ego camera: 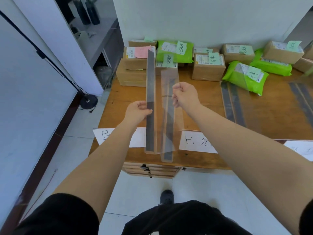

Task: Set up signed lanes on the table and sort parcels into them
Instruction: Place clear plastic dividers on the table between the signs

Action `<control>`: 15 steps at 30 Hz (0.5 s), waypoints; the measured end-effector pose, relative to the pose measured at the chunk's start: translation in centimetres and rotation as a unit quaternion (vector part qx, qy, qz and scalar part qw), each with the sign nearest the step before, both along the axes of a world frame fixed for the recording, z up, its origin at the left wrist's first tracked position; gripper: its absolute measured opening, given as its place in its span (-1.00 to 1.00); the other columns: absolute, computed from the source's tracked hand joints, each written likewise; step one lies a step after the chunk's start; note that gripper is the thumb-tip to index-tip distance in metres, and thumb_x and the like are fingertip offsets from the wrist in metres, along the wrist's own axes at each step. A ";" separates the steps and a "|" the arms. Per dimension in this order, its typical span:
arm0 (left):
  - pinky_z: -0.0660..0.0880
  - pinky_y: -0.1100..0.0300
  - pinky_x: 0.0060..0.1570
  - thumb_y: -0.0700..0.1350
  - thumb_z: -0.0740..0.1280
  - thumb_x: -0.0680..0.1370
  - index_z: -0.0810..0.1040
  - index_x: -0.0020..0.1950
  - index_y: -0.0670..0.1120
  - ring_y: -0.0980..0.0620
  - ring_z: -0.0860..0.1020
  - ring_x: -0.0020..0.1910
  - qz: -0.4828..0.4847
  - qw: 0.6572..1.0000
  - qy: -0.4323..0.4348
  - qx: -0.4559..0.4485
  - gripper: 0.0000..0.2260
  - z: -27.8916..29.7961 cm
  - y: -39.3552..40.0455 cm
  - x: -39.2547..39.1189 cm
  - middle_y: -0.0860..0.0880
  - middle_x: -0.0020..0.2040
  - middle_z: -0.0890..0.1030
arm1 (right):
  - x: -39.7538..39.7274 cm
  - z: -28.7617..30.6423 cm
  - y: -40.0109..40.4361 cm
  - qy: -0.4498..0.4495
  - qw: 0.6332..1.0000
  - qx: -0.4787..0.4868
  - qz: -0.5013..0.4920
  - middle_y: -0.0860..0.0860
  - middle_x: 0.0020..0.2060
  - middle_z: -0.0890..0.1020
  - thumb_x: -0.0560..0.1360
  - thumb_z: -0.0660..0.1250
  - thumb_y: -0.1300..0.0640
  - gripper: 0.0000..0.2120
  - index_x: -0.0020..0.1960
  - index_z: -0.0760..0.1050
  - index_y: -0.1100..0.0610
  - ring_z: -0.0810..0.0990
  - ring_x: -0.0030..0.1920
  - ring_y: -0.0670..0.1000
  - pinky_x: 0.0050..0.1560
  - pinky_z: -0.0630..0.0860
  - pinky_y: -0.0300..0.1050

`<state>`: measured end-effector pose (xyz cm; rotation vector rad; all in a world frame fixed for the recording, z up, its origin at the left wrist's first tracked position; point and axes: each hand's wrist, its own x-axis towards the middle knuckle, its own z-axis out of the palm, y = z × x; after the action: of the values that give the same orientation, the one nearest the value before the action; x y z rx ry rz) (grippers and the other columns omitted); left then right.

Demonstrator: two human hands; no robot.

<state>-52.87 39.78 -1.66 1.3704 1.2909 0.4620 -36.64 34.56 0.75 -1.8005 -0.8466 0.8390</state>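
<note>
Clear acrylic divider (150, 106) with a dark strip along its base, held upright above the near edge of the wooden table (203, 92), running from six toward twelve o'clock. Pinched at its left side by the left hand (138, 111), thumb and fingers curled onto the panel. Just at three o'clock of it, a second clear panel (169, 116), tilted, its near end overhanging the table edge; gripped near its upper edge by the right hand (185, 94), fingers curled closed on the plastic. Whether the two panels touch, impossible to tell.

Under the dividers, flat on the table's near edge: a white paper sign (105, 135) at nine o'clock, another white sign (198, 141) at three o'clock, a third sign (299, 148) further toward three. More clear dividers (232, 102) lying flat at two o'clock.

At twelve o'clock along the wall, cardboard parcels (209, 67) and green mailer bags (245, 77), most bearing pale green handwritten notes, one box a pink note (143, 51).

At nine o'clock on the floor, a black stand base (89, 101).
</note>
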 end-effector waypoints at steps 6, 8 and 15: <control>0.48 0.19 0.08 -0.29 0.34 0.50 0.41 0.34 -0.18 0.03 0.49 0.08 -0.056 0.998 0.022 0.032 -0.59 -0.5 0.1 0.7 -0.12 0.21 0.52 | 0.1 -0.3 -0.6 -0.030 0.999 -0.009 -0.039 0.07 -0.36 0.50 0.54 0.09 0.33 -0.80 -0.14 0.43 0.12 0.45 -0.45 -0.01 -0.45 0.46 -0.20; 0.49 0.15 0.14 -0.29 0.35 0.49 0.41 0.34 -0.18 0.01 0.49 0.10 -0.068 0.997 0.030 0.029 -0.59 -0.9 0.1 0.9 -0.13 0.21 0.52 | 0.0 -0.5 -0.9 -0.045 0.998 -0.022 -0.039 0.06 -0.35 0.51 0.55 0.10 0.31 -0.83 -0.07 0.44 0.13 0.47 -0.45 -0.01 -0.41 0.48 -0.17; 0.39 0.11 0.26 -0.21 0.33 0.52 0.36 0.39 -0.14 -0.07 0.43 0.31 -0.101 0.991 0.074 0.051 -0.56 -1.9 -0.1 1.4 -0.10 0.34 0.45 | -1.2 -1.1 -0.2 -0.099 0.992 -0.058 -0.044 0.06 -0.13 0.57 0.56 0.14 0.22 -0.85 0.00 0.47 0.09 0.57 -0.18 0.02 -0.06 0.61 -0.02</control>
<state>-51.46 39.69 -3.54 1.6282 1.2442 0.2956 -37.87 34.37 -0.31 -2.0328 -0.8522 0.6725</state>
